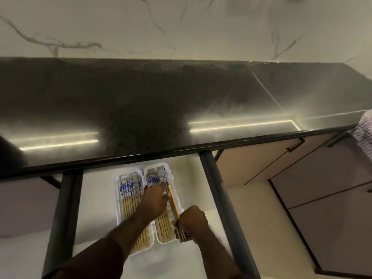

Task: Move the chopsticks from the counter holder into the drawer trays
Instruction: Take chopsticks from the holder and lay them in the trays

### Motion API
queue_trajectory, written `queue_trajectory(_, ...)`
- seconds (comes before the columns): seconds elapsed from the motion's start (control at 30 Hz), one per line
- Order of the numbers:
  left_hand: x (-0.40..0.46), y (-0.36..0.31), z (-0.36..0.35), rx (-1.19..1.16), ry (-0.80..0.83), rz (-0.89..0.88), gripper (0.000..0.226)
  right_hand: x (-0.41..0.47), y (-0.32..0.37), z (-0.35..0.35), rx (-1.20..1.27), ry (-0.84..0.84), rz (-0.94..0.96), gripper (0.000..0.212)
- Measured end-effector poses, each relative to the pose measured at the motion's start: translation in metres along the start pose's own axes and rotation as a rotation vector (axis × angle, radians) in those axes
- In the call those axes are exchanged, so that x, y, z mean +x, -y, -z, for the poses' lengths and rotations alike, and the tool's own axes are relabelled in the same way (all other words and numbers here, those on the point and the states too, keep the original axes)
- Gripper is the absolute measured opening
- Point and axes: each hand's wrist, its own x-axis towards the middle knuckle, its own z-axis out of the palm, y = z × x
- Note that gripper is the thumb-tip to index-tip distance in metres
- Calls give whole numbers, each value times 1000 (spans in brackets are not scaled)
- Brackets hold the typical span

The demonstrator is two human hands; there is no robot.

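Two white trays lie side by side in the open drawer (pixel 96 208). The left tray (pixel 117 183) holds several bamboo chopsticks (pixel 128 190) with blue-patterned tops. The right tray (pixel 171 172) holds more of them. My left hand (pixel 155 200) reaches over both trays, and its fingers touch a chopstick (pixel 172 200) at the right tray's edge. My right hand (pixel 191 220) grips the lower ends of a small bundle of chopsticks over the right tray. No counter holder is in view.
A dark polished countertop (pixel 181 101) overhangs the drawer's back. Dark drawer side rails (pixel 219 198) run along both sides. Closed cabinet fronts with black handles (pixel 296 144) stand to the right. A checked sleeve of another person (pixel 364 133) shows at the right edge.
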Motion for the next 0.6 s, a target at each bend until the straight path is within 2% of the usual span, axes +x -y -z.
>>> queue_trajectory(0.13, 14, 13, -11, 172, 59, -35, 23, 17, 6, -12, -8, -18, -32, 49)
queue_trajectory(0.23, 21, 18, -18, 291, 85, -45, 25, 22, 8, -17, -101, -23, 0, 49)
queue_trajectory(0.47, 32, 31, -34, 450, 140, -51, 27, 29, 8, -30, -295, -111, 92, 32)
queue_trajectory(0.6, 38, 39, -46, 541, 169, -83, 43, 26, 6, -39, -383, -148, 156, 28)
